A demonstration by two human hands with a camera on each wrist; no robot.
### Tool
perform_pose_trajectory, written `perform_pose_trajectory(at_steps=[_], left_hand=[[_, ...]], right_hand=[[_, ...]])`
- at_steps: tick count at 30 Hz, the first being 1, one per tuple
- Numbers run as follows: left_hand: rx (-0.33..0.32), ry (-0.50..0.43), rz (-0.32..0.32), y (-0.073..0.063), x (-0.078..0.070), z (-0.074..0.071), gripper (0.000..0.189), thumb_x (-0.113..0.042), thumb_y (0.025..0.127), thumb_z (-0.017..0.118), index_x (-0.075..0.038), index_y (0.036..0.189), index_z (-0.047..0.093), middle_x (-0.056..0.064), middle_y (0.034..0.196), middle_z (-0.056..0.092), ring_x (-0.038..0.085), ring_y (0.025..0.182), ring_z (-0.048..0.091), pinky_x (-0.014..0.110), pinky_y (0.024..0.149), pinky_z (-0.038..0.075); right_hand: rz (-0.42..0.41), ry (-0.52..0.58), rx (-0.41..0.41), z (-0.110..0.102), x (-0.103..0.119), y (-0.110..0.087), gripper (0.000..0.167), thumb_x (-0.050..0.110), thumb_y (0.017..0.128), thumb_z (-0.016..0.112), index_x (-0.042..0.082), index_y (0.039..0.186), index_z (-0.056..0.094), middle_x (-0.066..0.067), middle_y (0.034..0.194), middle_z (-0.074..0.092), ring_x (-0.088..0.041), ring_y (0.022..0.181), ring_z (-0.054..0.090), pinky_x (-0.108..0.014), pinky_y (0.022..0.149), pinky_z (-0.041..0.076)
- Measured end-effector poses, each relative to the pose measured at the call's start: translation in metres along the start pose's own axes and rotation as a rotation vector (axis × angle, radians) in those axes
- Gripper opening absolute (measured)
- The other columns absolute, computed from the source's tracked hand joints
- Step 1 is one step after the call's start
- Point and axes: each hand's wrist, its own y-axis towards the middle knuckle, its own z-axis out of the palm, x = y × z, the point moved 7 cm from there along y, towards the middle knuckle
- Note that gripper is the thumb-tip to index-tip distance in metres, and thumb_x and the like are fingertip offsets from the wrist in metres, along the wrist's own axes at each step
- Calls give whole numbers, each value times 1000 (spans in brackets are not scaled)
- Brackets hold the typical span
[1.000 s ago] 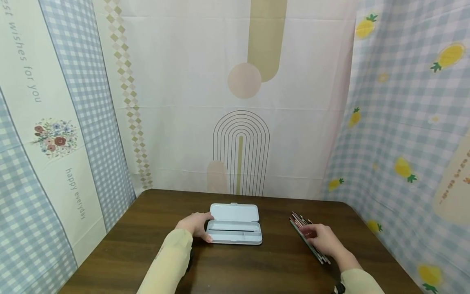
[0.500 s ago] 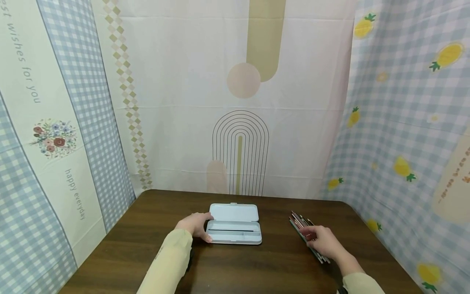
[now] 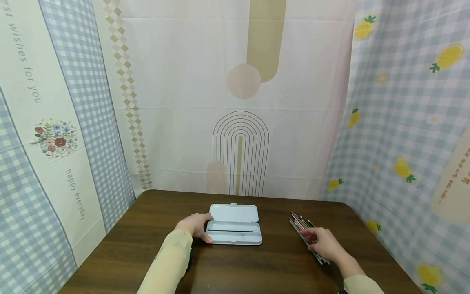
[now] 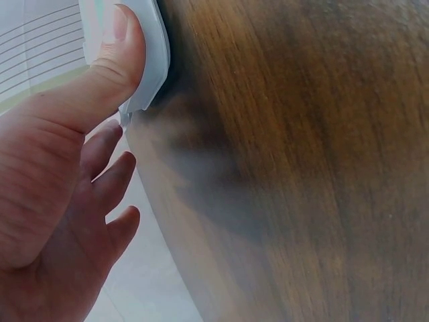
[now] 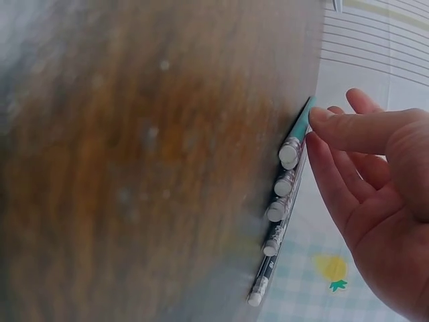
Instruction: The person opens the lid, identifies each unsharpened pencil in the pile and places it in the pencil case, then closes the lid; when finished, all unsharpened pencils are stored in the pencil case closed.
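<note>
A light blue pencil case (image 3: 235, 239) lies unlatched on the table, its lid (image 3: 233, 212) folded back. One dark pencil (image 3: 232, 231) rests lengthwise inside. My left hand (image 3: 194, 226) holds the case's left end, the thumb at the front corner and a finger at the back. In the left wrist view, the thumb lies on the case (image 4: 155, 64) and the other fingers are spread. My right hand (image 3: 323, 243) is low over a bundle of pencils (image 3: 299, 221), fingers loosely bent. Its thumb tip is at the teal pencil (image 5: 298, 131), whose white eraser end faces the right wrist camera.
The dark wooden table (image 3: 235, 269) has the case near its middle and the pencils to the right. A printed cloth (image 3: 176, 102) hangs behind the table, with checked cloths (image 3: 396, 122) along the sides.
My right hand has shifted very slightly toward me over the pencils. The left hand and the case stay where they were.
</note>
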Motion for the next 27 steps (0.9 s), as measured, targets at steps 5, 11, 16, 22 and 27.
perform_pose_trajectory(at_steps=[5,11,16,22,27], left_hand=[[-1,2,-1,0,0,0,83,-29,72,101,-13,145,65,18,142,65,38,132,58,61,108,47],[-2,3,4,-2,-1,-1,83,-29,72,101,-13,145,64,18,142,65,38,132,59,60,108,47],[-3,7,9,-1,-3,-1,82,-28,72,101,-13,144,65,18,142,65,38,132,59,60,108,47],[-3,-3,4,0,-1,1,83,-28,73,101,-12,145,64,17,143,64,39,134,57,60,110,46],[-4,-1,6,0,-1,0,83,-29,73,101,-13,146,64,17,144,64,38,134,57,60,110,46]], right_hand=[[-10,5,14,0,0,-1,54,-19,79,78,3,128,75,-15,122,74,-31,106,71,-46,80,61],[-42,5,49,2,2,0,56,-20,78,76,1,130,74,-18,125,73,-36,109,70,-44,79,61],[-64,21,82,4,5,0,58,-22,78,71,0,131,73,-20,128,71,-38,112,69,-41,74,59],[-87,20,100,7,8,1,58,-20,77,71,1,131,73,-20,129,71,-38,111,68,-42,76,59],[-100,10,122,9,10,1,56,-17,80,77,1,133,72,-21,132,70,-40,113,68,-51,84,60]])
